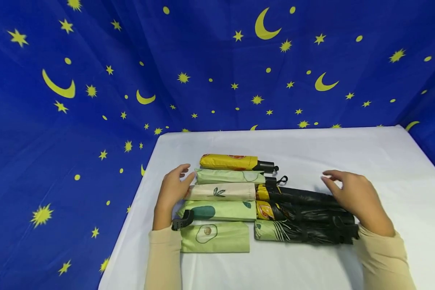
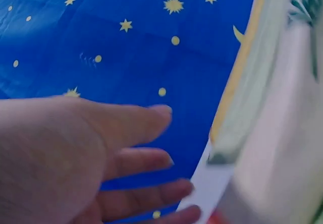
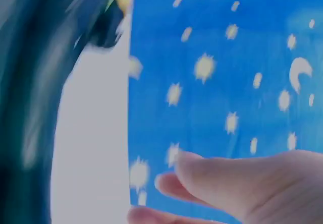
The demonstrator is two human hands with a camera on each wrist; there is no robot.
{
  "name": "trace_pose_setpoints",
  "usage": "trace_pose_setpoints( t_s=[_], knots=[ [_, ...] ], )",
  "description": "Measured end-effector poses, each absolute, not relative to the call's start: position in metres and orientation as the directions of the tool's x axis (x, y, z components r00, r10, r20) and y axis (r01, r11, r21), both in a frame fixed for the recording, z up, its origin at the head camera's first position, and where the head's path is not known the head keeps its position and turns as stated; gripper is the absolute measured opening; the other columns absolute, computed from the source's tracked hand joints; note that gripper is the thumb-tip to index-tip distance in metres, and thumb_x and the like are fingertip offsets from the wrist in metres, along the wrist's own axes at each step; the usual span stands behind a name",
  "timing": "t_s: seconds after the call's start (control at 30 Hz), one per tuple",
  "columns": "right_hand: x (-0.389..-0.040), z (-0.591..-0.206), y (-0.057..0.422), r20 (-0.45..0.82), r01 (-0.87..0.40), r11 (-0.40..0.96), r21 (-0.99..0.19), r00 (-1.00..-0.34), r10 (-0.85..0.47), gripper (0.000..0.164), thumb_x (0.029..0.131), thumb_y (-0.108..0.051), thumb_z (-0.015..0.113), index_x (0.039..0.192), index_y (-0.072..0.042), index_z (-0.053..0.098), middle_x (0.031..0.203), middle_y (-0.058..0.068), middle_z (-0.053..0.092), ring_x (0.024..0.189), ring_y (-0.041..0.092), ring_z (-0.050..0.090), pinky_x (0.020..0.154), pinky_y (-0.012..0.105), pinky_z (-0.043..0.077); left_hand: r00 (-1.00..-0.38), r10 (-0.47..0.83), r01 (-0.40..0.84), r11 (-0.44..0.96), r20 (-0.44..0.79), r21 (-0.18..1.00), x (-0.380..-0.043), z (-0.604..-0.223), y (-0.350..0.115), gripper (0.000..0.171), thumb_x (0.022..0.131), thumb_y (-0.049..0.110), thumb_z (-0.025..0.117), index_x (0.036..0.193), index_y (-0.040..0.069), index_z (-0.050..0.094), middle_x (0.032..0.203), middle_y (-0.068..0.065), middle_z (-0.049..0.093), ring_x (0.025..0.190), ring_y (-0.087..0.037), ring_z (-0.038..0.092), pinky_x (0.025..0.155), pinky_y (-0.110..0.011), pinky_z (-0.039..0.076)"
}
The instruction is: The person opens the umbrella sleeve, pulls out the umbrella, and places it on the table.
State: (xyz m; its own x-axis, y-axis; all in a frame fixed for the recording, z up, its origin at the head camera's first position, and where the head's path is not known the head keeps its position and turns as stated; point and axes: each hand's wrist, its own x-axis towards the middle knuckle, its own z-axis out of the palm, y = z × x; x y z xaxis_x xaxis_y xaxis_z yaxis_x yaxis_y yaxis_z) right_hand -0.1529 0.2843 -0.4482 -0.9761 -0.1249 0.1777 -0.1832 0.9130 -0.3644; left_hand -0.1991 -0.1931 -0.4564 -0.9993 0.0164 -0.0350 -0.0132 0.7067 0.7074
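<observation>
Several folded umbrellas lie side by side on the white table. At the back is a yellow umbrella with a black handle, then a light green umbrella with a looped strap. Nearer come a cream leaf-print bundle, a green bundle and an avocado-print bundle; whether these are umbrellas or only sleeves, I cannot tell. Three black folded umbrellas with patterned ends lie to their right. My left hand, empty, is by the left ends. My right hand, also empty, hovers by the black umbrellas' right ends.
A white cloth covers the table. Blue curtains with yellow stars and moons hang behind it and along its left and right sides. A black strap sits on the left wrist.
</observation>
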Motion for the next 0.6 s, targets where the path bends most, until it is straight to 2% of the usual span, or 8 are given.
trace_pose_setpoints(
  t_s=[0.07, 0.13, 0.23, 0.33, 0.5, 0.6],
  knots=[
    [-0.167, -0.447, 0.26, 0.178, -0.237, 0.888, -0.393, -0.968, -0.18, 0.032, 0.099, -0.026, 0.069, 0.121, -0.003, 0.073, 0.099, 0.019, 0.075, 0.083, 0.037, 0.07, 0.072, 0.059, 0.053, -0.996, 0.031, -0.039, 0.694, -0.084, 0.719, -0.207, -0.457, -0.184, 0.057, 0.104, 0.042, 0.059, 0.151, 0.013, 0.05, 0.144, -0.017, 0.057, 0.13, -0.037, 0.055, 0.103, -0.057, 0.046],
    [-0.181, -0.453, 0.238, 0.118, -0.26, 0.868, -0.424, -0.966, -0.232, 0.035, 0.1, -0.027, 0.068, 0.126, -0.004, 0.071, 0.103, 0.017, 0.075, 0.086, 0.034, 0.071, 0.075, 0.056, 0.055, -0.989, 0.043, -0.072, 0.683, -0.138, 0.727, -0.214, -0.461, -0.178, 0.063, 0.104, 0.045, 0.057, 0.156, 0.012, 0.043, 0.148, -0.019, 0.053, 0.132, -0.039, 0.053, 0.104, -0.058, 0.045],
    [-0.2, -0.467, 0.214, -0.004, -0.232, 0.862, -0.451, -0.965, -0.261, 0.04, 0.1, -0.029, 0.068, 0.129, -0.001, 0.068, 0.102, 0.016, 0.074, 0.089, 0.032, 0.07, 0.078, 0.054, 0.055, -0.98, 0.038, -0.12, 0.668, -0.195, 0.735, -0.22, -0.467, -0.171, 0.07, 0.103, 0.05, 0.057, 0.157, 0.009, 0.039, 0.15, -0.021, 0.05, 0.134, -0.04, 0.05, 0.106, -0.059, 0.043],
    [-0.21, -0.478, 0.202, -0.078, -0.21, 0.867, -0.452, -0.959, -0.273, 0.042, 0.1, -0.029, 0.068, 0.128, 0.002, 0.068, 0.099, 0.015, 0.074, 0.087, 0.031, 0.07, 0.078, 0.052, 0.056, -0.977, 0.031, -0.135, 0.671, -0.209, 0.729, -0.224, -0.473, -0.168, 0.073, 0.101, 0.051, 0.059, 0.156, 0.007, 0.04, 0.144, -0.022, 0.053, 0.129, -0.039, 0.053, 0.104, -0.058, 0.044],
    [-0.218, -0.491, 0.198, -0.113, -0.237, 0.827, -0.511, -0.935, -0.337, 0.041, 0.101, -0.03, 0.066, 0.127, 0.002, 0.069, 0.102, 0.015, 0.074, 0.087, 0.028, 0.07, 0.081, 0.053, 0.056, -0.976, 0.04, -0.129, 0.688, -0.215, 0.714, -0.229, -0.48, -0.169, 0.073, 0.097, 0.041, 0.069, 0.155, 0.007, 0.042, 0.128, -0.019, 0.061, 0.108, -0.033, 0.06, 0.094, -0.053, 0.049],
    [-0.22, -0.499, 0.197, -0.136, -0.215, 0.797, -0.565, -0.928, -0.347, 0.043, 0.103, -0.032, 0.064, 0.13, 0.001, 0.067, 0.117, 0.023, 0.07, 0.102, 0.037, 0.068, 0.09, 0.057, 0.052, -0.974, 0.062, -0.111, 0.702, -0.216, 0.703, -0.232, -0.482, -0.17, 0.072, 0.093, 0.03, 0.076, 0.155, 0.009, 0.044, 0.123, -0.017, 0.063, 0.105, -0.03, 0.061, 0.091, -0.05, 0.05]
  ],
)
